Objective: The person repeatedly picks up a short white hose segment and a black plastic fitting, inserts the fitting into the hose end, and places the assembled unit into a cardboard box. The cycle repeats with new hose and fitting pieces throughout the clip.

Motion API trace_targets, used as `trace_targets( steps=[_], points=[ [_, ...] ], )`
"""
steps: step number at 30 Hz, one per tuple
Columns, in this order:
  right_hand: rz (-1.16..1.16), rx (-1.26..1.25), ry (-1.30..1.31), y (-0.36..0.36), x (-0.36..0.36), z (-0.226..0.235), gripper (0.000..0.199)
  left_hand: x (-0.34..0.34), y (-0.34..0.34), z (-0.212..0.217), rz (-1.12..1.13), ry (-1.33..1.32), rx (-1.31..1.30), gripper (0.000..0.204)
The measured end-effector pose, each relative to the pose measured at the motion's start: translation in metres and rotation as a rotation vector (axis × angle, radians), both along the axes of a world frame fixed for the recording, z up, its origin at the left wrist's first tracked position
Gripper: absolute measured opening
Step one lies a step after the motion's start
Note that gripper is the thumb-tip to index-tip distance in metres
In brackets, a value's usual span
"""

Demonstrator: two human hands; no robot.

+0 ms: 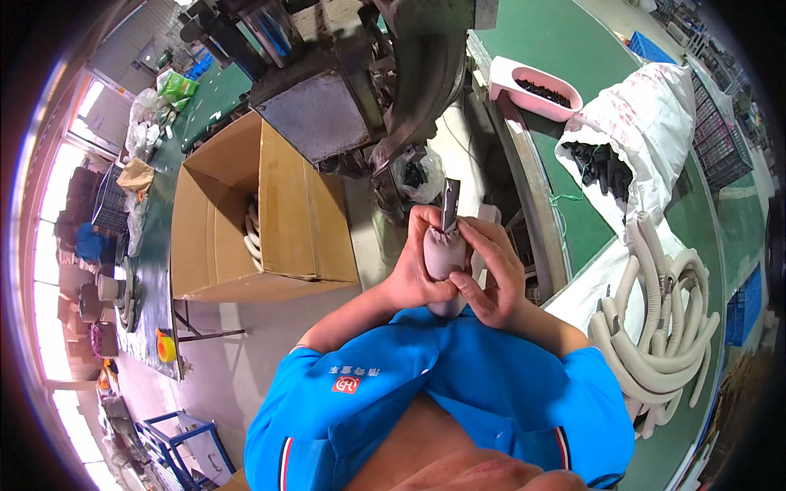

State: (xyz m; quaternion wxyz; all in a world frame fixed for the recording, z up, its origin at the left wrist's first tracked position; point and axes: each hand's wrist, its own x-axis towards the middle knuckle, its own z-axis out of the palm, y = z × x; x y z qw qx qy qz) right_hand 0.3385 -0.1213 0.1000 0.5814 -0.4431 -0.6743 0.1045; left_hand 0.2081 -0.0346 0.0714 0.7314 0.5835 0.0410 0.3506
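Observation:
Close in front of my chest, a pale padded tube [444, 255] stands roughly upright between my two hands. A flat dark piece [449, 204] sticks up out of its top end. My left hand [414, 263] wraps round the tube from the left, with the thumb across its front. From the right, my right hand [496, 274] closes on it, fingers near the top end and thumb lower down. The tube's lower part runs down against my blue shirt and is partly hidden.
A dark metal machine [327, 106] stands ahead. Left of it, an open cardboard box [307, 213] has pale tubes inside. On the green table at right lie a heap of pale tubes [655, 344], a white sack [647, 106] of black pieces and a pink tub [536, 88] of small black parts.

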Motion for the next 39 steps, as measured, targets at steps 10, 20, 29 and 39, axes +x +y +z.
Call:
trace_targets(
  steps=[10, 20, 29, 39],
  points=[
    [-0.099, -0.054, 0.027, 0.012, 0.013, 0.001, 0.038, 0.016, 0.005, 0.011, -0.049, 0.16, 0.218, 0.088],
    [-0.047, -0.495, 0.594, 0.033, 0.075, -0.071, 0.023, 0.05, 0.014, -0.03, -0.13, 0.683, 0.133, 0.069],
    [-1.114, -0.774, -0.677, 0.108, 0.341, -0.226, 0.018, -0.023, 0.021, -0.055, 0.206, 0.904, 0.008, 0.036],
    [-1.281, -1.162, -0.703, 0.102, 0.361, -0.22, 0.044, -0.037, 0.007, -0.045, 0.428, 1.07, 0.121, 0.046]
  ],
)
